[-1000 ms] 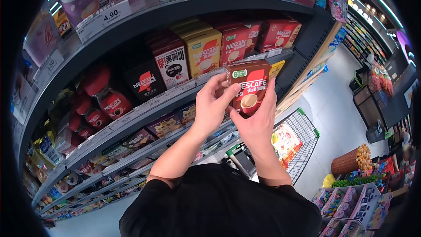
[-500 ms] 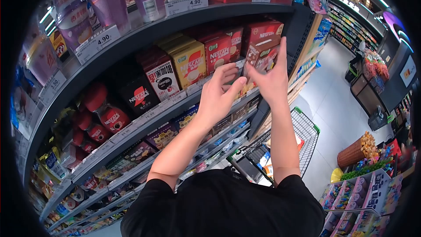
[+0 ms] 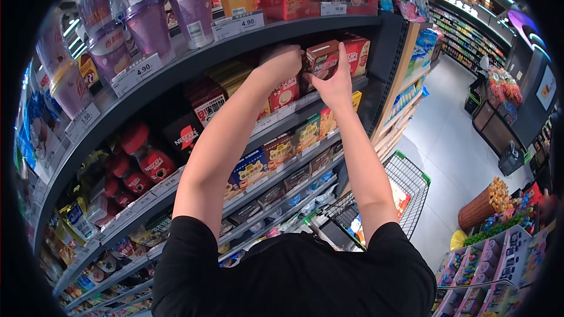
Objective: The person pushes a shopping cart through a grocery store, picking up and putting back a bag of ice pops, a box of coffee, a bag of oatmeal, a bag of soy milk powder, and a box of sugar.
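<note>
My right hand (image 3: pixel 333 85) grips a brown Nescafé coffee box (image 3: pixel 322 61), thumb on its front and fingers along its right side, at the shelf's right end. To its right is a red Nescafé box (image 3: pixel 355 54). My left hand (image 3: pixel 282 63) reaches in above another red Nescafé box (image 3: pixel 285 94), just left of the brown one. Motion blurs that hand and its fingers are mostly hidden. Behind my left forearm, gold boxes (image 3: pixel 228 77) and a black-coffee box (image 3: pixel 208 105) are partly covered.
Purple cups (image 3: pixel 194 14) line the shelf above. Red-lidded coffee jars (image 3: pixel 154 161) and a black Nescafé box (image 3: pixel 187 132) stand to the left. A shopping cart (image 3: pixel 414 185) holding goods is below right, beside the tiled aisle (image 3: pixel 437 135). A wicker basket (image 3: pixel 476 211) stands farther right.
My right hand has moved the brown box left and in among the shelf boxes. My left hand has gone from in front of the shelf up into it.
</note>
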The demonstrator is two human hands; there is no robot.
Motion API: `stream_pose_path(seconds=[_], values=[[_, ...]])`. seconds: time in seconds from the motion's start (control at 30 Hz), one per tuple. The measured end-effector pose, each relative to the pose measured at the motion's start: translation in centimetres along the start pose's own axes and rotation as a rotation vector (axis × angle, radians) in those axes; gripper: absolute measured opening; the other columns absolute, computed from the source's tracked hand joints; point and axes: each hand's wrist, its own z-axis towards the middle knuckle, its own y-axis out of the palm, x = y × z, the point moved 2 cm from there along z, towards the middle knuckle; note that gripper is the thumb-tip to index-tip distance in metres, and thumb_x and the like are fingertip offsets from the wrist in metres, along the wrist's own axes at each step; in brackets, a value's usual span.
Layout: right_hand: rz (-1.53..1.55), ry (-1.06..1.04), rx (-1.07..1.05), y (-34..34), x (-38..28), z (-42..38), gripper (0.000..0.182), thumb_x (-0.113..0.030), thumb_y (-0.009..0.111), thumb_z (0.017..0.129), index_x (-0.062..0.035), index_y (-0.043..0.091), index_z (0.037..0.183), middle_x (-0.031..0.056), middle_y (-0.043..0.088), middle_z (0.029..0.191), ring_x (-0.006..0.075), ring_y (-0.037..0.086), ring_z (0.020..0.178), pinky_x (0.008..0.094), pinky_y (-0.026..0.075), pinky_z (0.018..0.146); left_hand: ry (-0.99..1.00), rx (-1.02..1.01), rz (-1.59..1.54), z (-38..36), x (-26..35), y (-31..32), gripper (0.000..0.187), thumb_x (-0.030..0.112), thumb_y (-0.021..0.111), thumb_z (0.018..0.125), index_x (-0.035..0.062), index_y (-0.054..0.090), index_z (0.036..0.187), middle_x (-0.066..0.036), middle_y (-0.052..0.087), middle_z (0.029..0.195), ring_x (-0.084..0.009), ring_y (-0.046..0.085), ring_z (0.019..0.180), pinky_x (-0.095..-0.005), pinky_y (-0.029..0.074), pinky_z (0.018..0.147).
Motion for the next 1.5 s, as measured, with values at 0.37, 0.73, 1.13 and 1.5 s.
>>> stream_pose_path(seconds=[0.37, 0.73, 1.13, 1.5], values=[[-0.034, 0.322, -0.414, 1.4, 0.9, -1.0, 0.135, -0.045, 0.100, 0.076, -0.0113, 0.016, 0.177, 0.0277, 0.058, 0.150, 0.0430, 0.065, 0.132, 0.0496, 0.054, 0.108, -0.030, 0.051, -0.050, 4.4, -1.4, 1.7, 0.054, 0.047, 0.053, 0.111, 0.0023, 0.073, 0.134, -0.025, 0.073, 0.134, -0.0416, 0.069, 0.126, -0.0468, 0.053, 0.106], [-0.261, 0.097, -0.336, 1.1, 3.0, -5.1, 0.111, -0.052, 0.087, 0.089, -0.0032, 0.029, 0.171, 0.0311, 0.045, 0.166, 0.0463, 0.050, 0.150, 0.0492, 0.042, 0.124, -0.119, -0.152, -0.042, 3.2, 0.0, 0.9, 0.060, 0.052, 0.066, 0.103, 0.0032, 0.072, 0.138, -0.024, 0.077, 0.127, -0.0365, 0.074, 0.120, -0.0452, 0.056, 0.103], [-0.340, 0.604, -0.358, -17.3, 5.6, -40.1, 0.056, -0.025, 0.075, 0.099, -0.0027, 0.061, 0.148, 0.0214, 0.062, 0.151, 0.0406, 0.060, 0.139, 0.0464, 0.049, 0.117, 0.685, 0.117, -0.414, -13.6, 13.6, 11.7, 0.024, 0.019, 0.077, 0.095, 0.0082, 0.075, 0.116, -0.013, 0.077, 0.123, -0.0363, 0.072, 0.111, -0.0489, 0.055, 0.104], [-0.981, 1.072, -0.537, -32.4, -1.7, -59.6, 0.031, -0.033, 0.065, 0.101, -0.0082, 0.074, 0.085, 0.0116, 0.076, 0.082, 0.0350, 0.074, 0.079, 0.0507, 0.058, 0.076, 0.397, -1.071, 0.095, -37.1, 9.9, 41.2, 0.046, 0.047, 0.057, 0.107, 0.0091, 0.083, 0.102, -0.016, 0.081, 0.102, -0.0412, 0.076, 0.096, -0.0536, 0.060, 0.086]])
